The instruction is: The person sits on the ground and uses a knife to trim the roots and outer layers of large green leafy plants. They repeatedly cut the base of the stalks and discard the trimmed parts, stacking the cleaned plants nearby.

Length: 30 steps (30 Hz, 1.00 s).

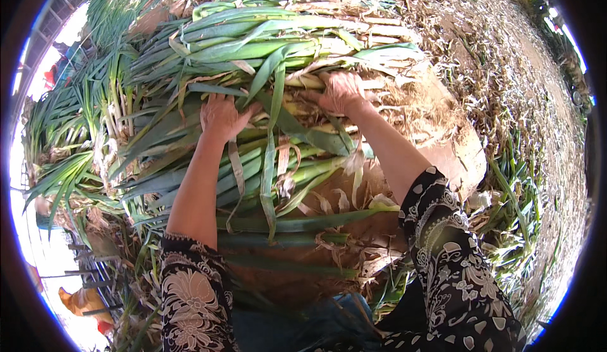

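A heap of leeks [256,29] with long green leaves and pale stalks lies in front of me, roots towards the right. My left hand [220,119] rests among the green leaves at the heap's middle, thumb pointing right. Its fingertips go under a leaf, so their grip is hidden. Further right, my right hand [342,93] is closed over the pale leek stalks [306,81], close to the brown roots [403,105]. Loose bent leaves [270,162] hang between my forearms, over the near part of the heap.
More bundles of leeks [114,100] stand at the left. Dry husks and leaf litter [498,67] cover the ground at the right, with green trimmings [517,195] there. Brown sheeting [443,162] shows beneath the roots. An orange-yellow object [85,304] lies at lower left.
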{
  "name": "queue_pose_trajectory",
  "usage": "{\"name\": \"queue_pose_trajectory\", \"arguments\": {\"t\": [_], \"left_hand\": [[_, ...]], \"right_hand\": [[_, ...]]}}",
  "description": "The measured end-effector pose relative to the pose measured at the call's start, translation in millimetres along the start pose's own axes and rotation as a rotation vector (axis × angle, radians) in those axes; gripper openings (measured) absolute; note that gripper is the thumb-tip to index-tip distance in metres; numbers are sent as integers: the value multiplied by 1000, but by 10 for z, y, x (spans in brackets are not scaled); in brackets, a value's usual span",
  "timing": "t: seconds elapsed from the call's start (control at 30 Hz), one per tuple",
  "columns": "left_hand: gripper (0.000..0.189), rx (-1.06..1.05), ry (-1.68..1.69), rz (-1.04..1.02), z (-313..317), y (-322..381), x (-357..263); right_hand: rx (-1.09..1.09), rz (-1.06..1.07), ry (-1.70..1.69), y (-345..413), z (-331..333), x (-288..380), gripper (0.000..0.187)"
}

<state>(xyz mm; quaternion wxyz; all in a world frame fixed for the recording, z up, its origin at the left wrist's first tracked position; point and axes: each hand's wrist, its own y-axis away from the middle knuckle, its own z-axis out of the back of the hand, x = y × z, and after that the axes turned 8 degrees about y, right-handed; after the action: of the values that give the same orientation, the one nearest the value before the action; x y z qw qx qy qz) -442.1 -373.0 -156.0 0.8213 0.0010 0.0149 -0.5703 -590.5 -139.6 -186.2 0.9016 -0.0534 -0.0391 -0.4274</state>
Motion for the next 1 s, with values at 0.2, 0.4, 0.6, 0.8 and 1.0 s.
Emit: {"name": "queue_pose_trajectory", "arguments": {"t": [0.2, 0.4, 0.6, 0.8, 1.0], "left_hand": [[78, 126, 31, -41, 131, 448, -105], [73, 141, 57, -174, 313, 950, -189], [90, -462, 242, -109, 614, -176, 408], [132, -239, 103, -53, 247, -1172, 532], [130, 85, -108, 24, 95, -1299, 608]], "right_hand": [[82, 22, -7, 557, 141, -34, 64], [-114, 233, -84, 1111, 61, -219, 52], [-421, 373, -431, 593, 334, -223, 41], [-217, 164, -184, -1129, 602, -303, 101], [-123, -84, -68, -1932, 28, -318, 110]]}}
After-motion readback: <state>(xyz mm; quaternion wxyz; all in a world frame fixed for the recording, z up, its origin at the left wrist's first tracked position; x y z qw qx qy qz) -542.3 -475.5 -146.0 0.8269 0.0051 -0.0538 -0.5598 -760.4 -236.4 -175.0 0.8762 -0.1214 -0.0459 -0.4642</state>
